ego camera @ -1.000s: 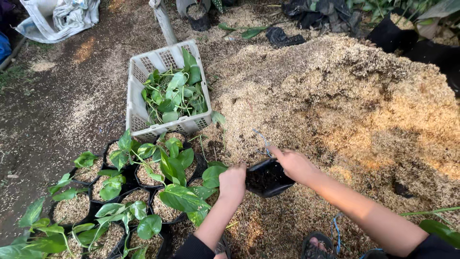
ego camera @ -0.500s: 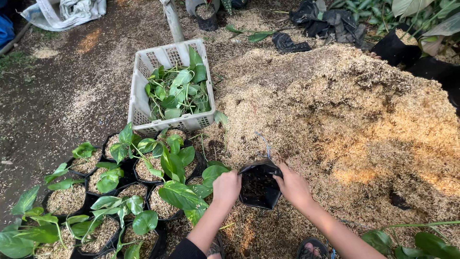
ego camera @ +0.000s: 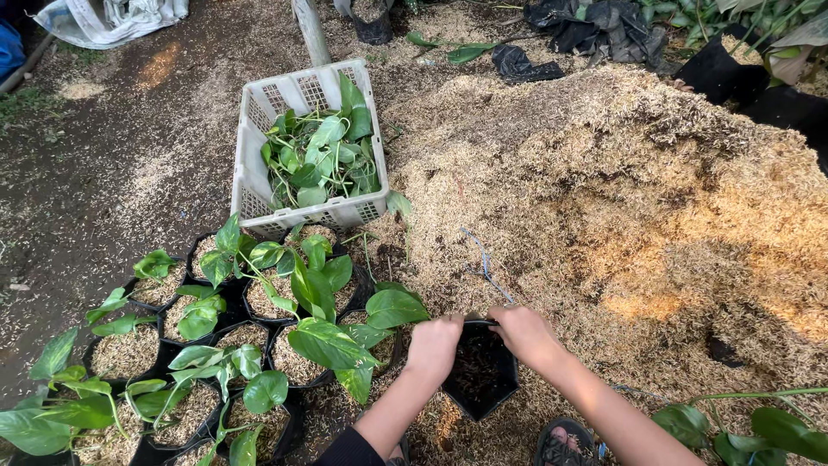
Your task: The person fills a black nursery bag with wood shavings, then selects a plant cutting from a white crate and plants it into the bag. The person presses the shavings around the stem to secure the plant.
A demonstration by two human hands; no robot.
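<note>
A black plastic grow bag (ego camera: 479, 371) stands open on the ground at the foot of a big heap of rice husk (ego camera: 638, 198). My left hand (ego camera: 434, 344) grips the bag's left rim, fingers folded over the edge. My right hand (ego camera: 523, 335) grips the right rim the same way. The bag's inside looks dark, with a little husk in it. Just left of it stand several filled black bags with green leafy cuttings (ego camera: 285, 328).
A white plastic crate (ego camera: 259, 185) of loose green cuttings sits behind the potted row. A post (ego camera: 310, 30) rises beyond it. Black bags and cloth (ego camera: 595, 26) lie at the back. My sandalled foot (ego camera: 565, 444) is at the bottom edge, leaves (ego camera: 759, 427) at the lower right.
The black bag has come closer and to the left of my right arm. Both hands have closed on its rim, where before only the right hand held it.
</note>
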